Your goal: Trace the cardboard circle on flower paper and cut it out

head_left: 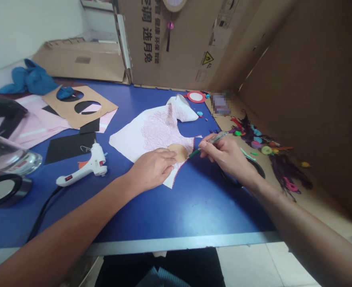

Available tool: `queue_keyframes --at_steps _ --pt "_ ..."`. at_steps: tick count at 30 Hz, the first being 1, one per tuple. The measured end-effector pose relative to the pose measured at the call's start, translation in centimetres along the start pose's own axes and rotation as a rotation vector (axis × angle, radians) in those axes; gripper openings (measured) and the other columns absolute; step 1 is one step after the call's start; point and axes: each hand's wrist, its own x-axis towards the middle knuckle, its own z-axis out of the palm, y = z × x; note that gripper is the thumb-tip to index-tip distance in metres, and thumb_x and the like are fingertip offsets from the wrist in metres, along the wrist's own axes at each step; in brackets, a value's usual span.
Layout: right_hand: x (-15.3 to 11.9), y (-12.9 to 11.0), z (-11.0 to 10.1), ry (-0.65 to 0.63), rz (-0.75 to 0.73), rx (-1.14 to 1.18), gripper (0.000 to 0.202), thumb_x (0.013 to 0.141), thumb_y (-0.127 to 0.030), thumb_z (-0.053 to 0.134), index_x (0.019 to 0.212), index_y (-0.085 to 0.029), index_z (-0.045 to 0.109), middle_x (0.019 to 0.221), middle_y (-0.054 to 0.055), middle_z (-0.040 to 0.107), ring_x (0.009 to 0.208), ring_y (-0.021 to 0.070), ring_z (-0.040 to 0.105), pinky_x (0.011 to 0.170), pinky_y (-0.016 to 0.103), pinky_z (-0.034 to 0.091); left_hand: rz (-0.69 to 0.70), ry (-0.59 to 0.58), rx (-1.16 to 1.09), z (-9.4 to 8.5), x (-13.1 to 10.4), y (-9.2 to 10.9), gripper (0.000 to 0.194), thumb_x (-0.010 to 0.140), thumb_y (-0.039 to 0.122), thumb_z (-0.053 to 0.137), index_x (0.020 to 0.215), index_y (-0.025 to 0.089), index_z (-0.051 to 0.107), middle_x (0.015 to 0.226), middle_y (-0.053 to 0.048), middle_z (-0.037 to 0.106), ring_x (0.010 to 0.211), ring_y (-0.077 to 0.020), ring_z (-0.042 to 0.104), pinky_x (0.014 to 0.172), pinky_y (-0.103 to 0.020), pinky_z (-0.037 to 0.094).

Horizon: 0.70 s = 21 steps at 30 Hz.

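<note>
My left hand [152, 169] lies flat, fingers stretched, across a white sheet [131, 133] and the edge of a round tan disc [178, 151]. Purplish scribbled outlines cover the sheet's middle, and red marks run along its curved right edge. At the upper right the sheet curls up. In a pinch, my right hand [220, 153] holds a pen [195, 153] with a clear barrel and a green lower part. Its tip meets the sheet just beside the disc. Part of the disc is hidden under my left fingers.
A white glue gun [89, 165] lies left on the blue table [164, 215]. Behind it are black paper [70, 148] and cardboard with two round holes [110, 107]. A clear cup [11, 153] and tape roll [6, 190] stand far left. Tassels [286, 169] lie right; cardboard walls [184, 52] rise behind.
</note>
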Motion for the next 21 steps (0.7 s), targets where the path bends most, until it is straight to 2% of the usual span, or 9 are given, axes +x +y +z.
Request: queue_keyframes --at_steps 4,11,17,19,21 --pt "0.3 -0.2 0.0 -0.012 0.002 -0.002 0.058 0.102 -0.060 0.069 0.060 -0.020 0.071 0.076 0.007 0.075 0.055 0.0148 0.057 0.050 0.028 0.041 0.002 0.008 0.000 -0.1 0.1 0.2 0.030 0.104 0.018 0.056 0.116 0.016 0.084 0.128 -0.013 0.083 0.123 -0.0280 0.078 0.111 -0.048 0.063" --pt "1.9 -0.1 -0.6 -0.092 0.026 -0.004 0.060 0.098 -0.068 0.070 0.061 -0.020 0.070 0.061 0.004 0.066 0.052 0.0149 0.053 0.051 0.030 0.040 0.005 0.010 -0.023 0.0 0.0 0.1 0.033 0.102 0.016 0.057 0.122 0.017 0.083 0.133 -0.013 0.082 0.128 -0.0284 0.076 0.114 -0.050 0.061" --pt "3.0 0.1 -1.4 -0.017 0.035 -0.018 0.051 0.100 -0.054 0.069 0.063 -0.019 0.073 0.055 0.002 0.061 0.050 0.0155 0.052 0.051 0.031 0.039 0.012 0.028 0.009 0.2 -0.2 0.0 0.034 0.102 0.017 0.057 0.125 0.016 0.083 0.136 -0.012 0.081 0.129 -0.0276 0.076 0.115 -0.047 0.061" --pt "3.0 0.1 -1.5 0.020 0.013 -0.039 0.050 0.101 -0.049 0.067 0.062 -0.019 0.074 0.061 0.004 0.064 0.051 0.0155 0.053 0.052 0.031 0.039 0.015 0.038 0.019 0.2 -0.2 0.0 0.034 0.102 0.017 0.057 0.124 0.017 0.083 0.136 -0.011 0.082 0.129 -0.0273 0.076 0.114 -0.047 0.061" --pt "2.9 0.0 -1.4 0.030 -0.033 -0.056 0.050 0.102 -0.046 0.067 0.061 -0.019 0.073 0.077 0.008 0.073 0.056 0.0157 0.057 0.053 0.030 0.040 0.017 0.046 0.023 0.2 -0.2 0.0 0.034 0.102 0.017 0.057 0.124 0.018 0.083 0.134 -0.011 0.082 0.129 -0.0269 0.076 0.115 -0.047 0.061"
